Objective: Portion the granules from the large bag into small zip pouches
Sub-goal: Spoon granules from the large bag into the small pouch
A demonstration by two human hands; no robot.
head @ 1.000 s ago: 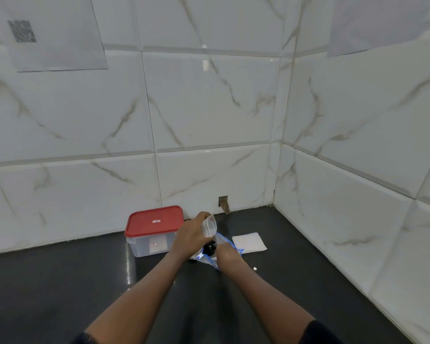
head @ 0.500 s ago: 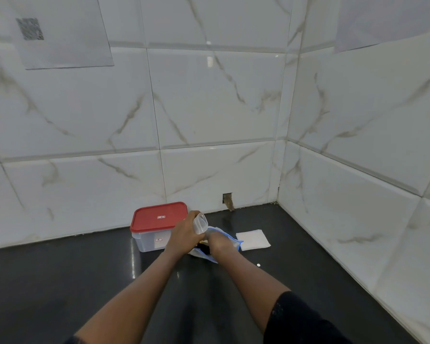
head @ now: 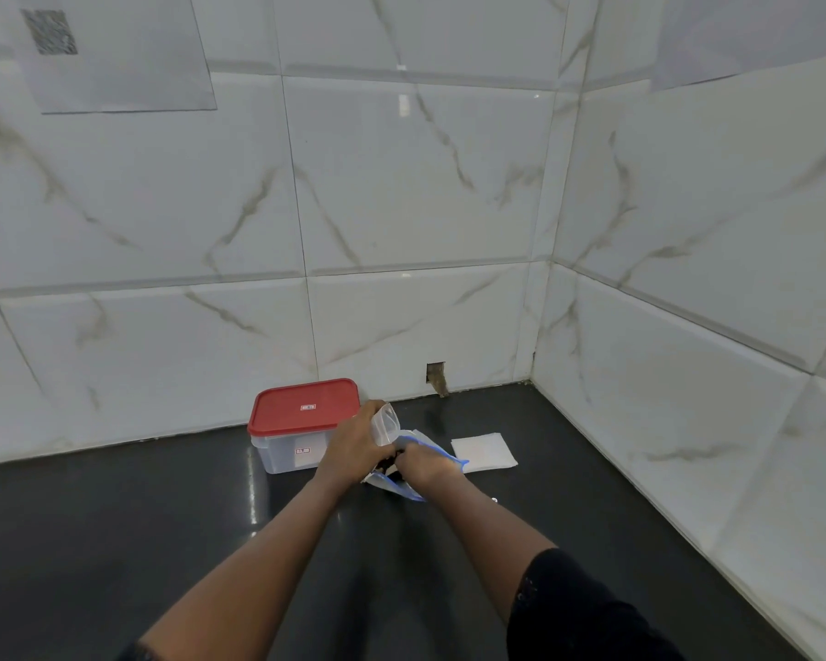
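Observation:
My left hand (head: 354, 446) grips a small clear zip pouch (head: 385, 423), held upright just right of the red-lidded box. My right hand (head: 425, 464) reaches into the mouth of the large clear bag with blue edges (head: 418, 489), which lies on the black counter. Dark granules (head: 386, 465) show between the two hands. What my right fingers hold inside the bag is hidden.
A clear plastic box with a red lid (head: 304, 406) stands at the back wall, left of my hands. A flat stack of white pouches (head: 483, 450) lies to the right. Marble-tiled walls close the corner behind and on the right. The black counter (head: 115, 541) spreads toward me.
Both hands stay together over the large bag; the small pouch in my left hand has tilted slightly. The camera view has shifted a little.

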